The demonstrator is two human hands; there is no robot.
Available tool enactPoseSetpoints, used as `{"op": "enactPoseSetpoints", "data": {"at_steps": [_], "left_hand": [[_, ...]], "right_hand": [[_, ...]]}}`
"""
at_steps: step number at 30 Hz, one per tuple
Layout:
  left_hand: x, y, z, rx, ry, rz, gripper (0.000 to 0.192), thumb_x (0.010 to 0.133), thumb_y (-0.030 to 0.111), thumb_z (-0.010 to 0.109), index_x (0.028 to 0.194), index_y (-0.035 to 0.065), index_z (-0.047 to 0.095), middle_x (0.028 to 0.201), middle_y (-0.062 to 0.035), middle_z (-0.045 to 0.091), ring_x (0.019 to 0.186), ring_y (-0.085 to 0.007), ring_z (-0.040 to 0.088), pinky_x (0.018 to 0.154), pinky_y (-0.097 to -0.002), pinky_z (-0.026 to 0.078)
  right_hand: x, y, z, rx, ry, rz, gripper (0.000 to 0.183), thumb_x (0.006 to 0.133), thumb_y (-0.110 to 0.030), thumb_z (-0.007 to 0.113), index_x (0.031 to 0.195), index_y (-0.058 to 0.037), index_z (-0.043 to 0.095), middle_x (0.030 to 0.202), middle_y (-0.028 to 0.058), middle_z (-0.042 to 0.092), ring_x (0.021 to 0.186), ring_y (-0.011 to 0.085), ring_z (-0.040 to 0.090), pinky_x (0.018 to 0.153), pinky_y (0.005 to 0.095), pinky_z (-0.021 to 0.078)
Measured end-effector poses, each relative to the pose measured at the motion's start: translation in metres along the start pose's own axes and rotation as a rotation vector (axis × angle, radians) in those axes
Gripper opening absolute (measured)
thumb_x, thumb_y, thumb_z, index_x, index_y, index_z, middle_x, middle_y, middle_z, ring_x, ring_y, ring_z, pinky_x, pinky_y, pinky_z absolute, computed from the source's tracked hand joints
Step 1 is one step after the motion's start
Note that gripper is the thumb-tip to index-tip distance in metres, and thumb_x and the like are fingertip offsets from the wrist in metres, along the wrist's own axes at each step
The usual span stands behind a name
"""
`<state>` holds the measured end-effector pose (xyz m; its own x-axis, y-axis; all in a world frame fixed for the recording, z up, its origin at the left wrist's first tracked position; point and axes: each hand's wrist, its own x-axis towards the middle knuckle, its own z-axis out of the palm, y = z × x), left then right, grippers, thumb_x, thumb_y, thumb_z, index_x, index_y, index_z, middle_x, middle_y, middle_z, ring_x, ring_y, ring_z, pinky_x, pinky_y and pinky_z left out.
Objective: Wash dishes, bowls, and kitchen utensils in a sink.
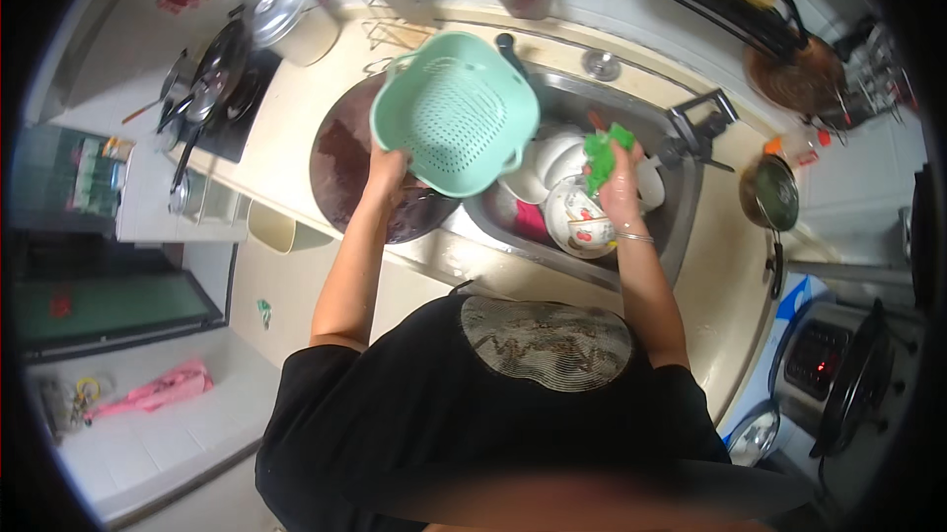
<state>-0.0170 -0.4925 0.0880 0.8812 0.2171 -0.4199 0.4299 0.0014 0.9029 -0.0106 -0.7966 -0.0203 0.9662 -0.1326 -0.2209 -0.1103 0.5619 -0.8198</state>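
My left hand (390,168) grips the near left rim of a mint-green plastic colander (455,110). The colander is tilted so its perforated inside faces me, above a round dark-red board or lid (342,162) on the counter. Over the steel sink (669,251), my right hand (620,181) is closed around a bright green scrubbing cloth (603,155). Beneath that hand lie several white bowls (558,155), and a patterned bowl with red fruit (581,225) is nearest. A pink cloth (531,221) shows at the sink's near left. The colander partly hides the faucet (510,51).
To the left stand a wok (222,59) on a black cooktop and a lidded pot (296,25). A knife rack (392,7) is against the back wall. At right are a black holder (703,125), a small pan (769,192) and an electric cooker (817,358).
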Motion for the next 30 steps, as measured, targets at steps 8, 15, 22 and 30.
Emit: {"op": "enactPoseSetpoints", "data": {"at_steps": [8,15,22,30], "left_hand": [[0.02,-0.029,0.132,0.255,-0.583,0.439,0.083,0.071,-0.015,0.048,0.141,0.0179,0.02,0.13,-0.0115,0.045,0.115,-0.0203,0.047,0.095,-0.0269,0.037],[0.016,-0.044,0.162,0.459,-0.477,0.52,0.084,0.068,-0.016,0.043,0.139,0.0251,0.024,0.132,-0.0161,0.043,0.118,-0.0293,0.046,0.096,-0.0363,0.04],[0.031,-0.076,0.187,0.385,-0.48,0.743,0.089,0.065,-0.019,0.038,0.14,0.0251,0.022,0.131,-0.0184,0.043,0.12,-0.0307,0.044,0.097,-0.0304,0.037],[0.019,-0.079,0.166,0.204,-0.526,0.489,0.087,0.067,-0.024,0.041,0.141,0.0185,0.02,0.136,-0.0097,0.036,0.125,-0.0206,0.035,0.1,-0.0271,0.03]], "right_hand": [[0.06,-0.028,-0.027,-1.894,-0.407,-1.373,0.035,0.079,-0.011,0.049,0.113,-0.0155,0.055,0.116,0.0034,0.052,0.11,0.0237,0.048,0.091,0.0358,0.041],[0.008,0.037,-0.073,-2.011,0.124,-0.245,0.038,0.081,-0.028,0.05,0.115,-0.01,0.051,0.116,0.0128,0.051,0.106,0.028,0.047,0.085,0.0481,0.0339],[0.021,0.094,-0.029,-1.008,0.071,-0.163,0.029,0.084,-0.034,0.049,0.102,-0.0124,0.055,0.11,0.014,0.05,0.101,0.031,0.048,0.084,0.052,0.0348],[0.056,0.075,-0.142,-1.664,0.043,-0.14,0.028,0.083,-0.03,0.053,0.106,-0.0128,0.054,0.104,0.016,0.049,0.099,0.0339,0.05,0.086,0.0444,0.0405]]}}
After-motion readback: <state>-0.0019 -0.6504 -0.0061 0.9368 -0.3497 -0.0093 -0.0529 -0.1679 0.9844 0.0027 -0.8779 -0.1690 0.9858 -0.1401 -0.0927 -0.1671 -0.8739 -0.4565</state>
